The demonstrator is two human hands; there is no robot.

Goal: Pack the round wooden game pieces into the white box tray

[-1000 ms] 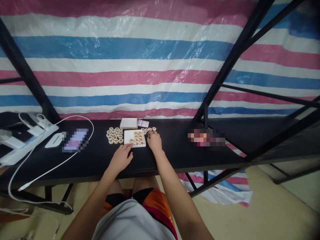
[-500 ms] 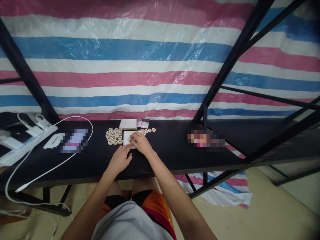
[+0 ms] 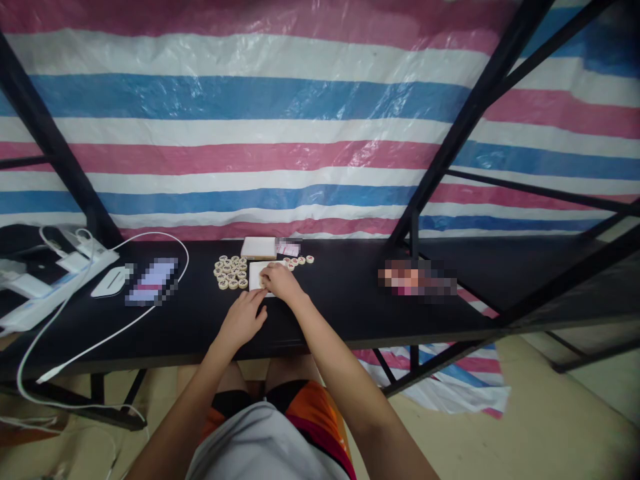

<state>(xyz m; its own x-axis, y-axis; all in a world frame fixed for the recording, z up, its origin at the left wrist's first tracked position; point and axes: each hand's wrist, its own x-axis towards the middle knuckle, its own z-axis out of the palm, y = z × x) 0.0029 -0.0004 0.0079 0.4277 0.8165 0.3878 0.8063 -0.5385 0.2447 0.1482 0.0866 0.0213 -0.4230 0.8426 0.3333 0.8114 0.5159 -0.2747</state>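
Note:
My right hand (image 3: 281, 280) reaches over a shallow white box (image 3: 255, 268), its fingers bent and closed on a round pale Chinese chess piece (image 3: 263, 282) that is mostly covered. My left hand (image 3: 244, 316) lies on the table with fingers stretched towards the box's near edge, thumb apart; the fingertips meet close to the right hand's fingers. Left of the box, a cluster of dark-marked chess pieces (image 3: 230, 272) stands face up in rows. Several red-marked chess pieces (image 3: 302, 261) lie to its right, some partly behind my right hand.
Behind the box sit another white box (image 3: 259, 247) and a pinkish slip (image 3: 289, 249). Left on the black table (image 3: 340, 313) are a blurred phone-like item (image 3: 152, 281), a white cable (image 3: 95, 345) and a power strip (image 3: 60, 287). Another blurred item (image 3: 417, 280) lies right. Black frame posts rise behind.
The whole view has shifted slightly to one side. My hands keep nearly the same place at the box, with the right fingers a little lower over the piece.

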